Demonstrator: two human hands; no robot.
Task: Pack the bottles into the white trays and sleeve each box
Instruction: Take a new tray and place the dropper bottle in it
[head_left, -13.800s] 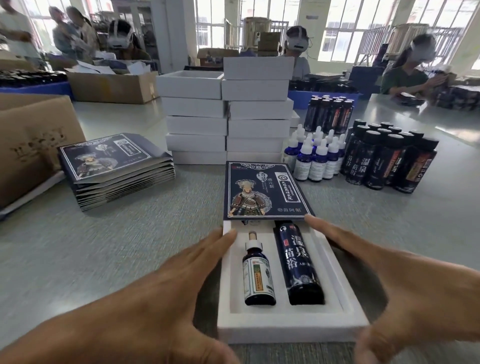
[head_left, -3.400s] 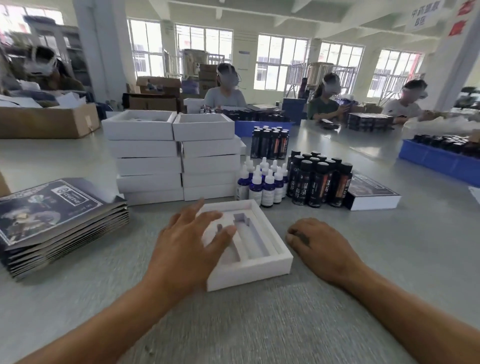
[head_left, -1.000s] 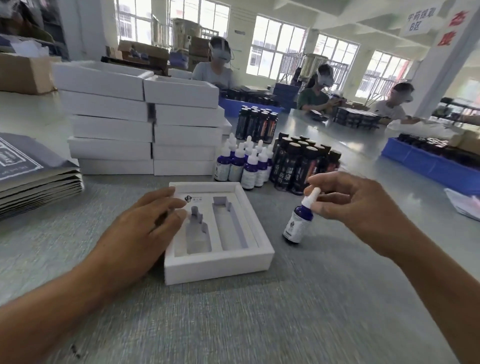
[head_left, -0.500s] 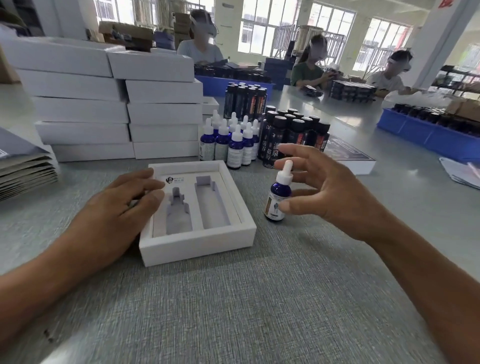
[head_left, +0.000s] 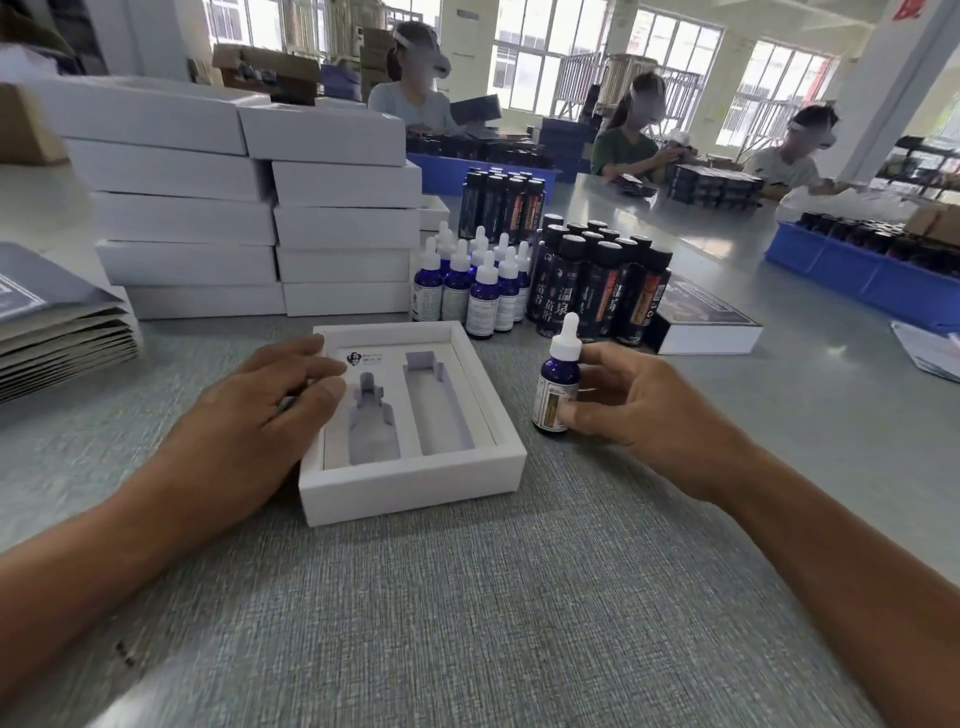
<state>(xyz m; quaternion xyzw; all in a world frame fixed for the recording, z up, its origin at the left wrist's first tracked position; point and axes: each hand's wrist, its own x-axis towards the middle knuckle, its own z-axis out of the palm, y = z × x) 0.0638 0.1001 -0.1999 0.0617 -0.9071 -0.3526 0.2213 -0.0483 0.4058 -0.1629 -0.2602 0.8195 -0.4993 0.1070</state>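
Dropper bottle (head_left: 556, 387) upright beside tray (head_left: 415, 483) right edge, gripped.

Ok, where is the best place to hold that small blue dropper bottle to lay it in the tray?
Grip the small blue dropper bottle round its labelled body, from its right side as the right hand does. It stands upright; the white dropper cap is narrow and probably squeezable.

Two bare forearms, no sleeves, left hand (head_left: 249, 415), right hand (head_left: 639, 410)
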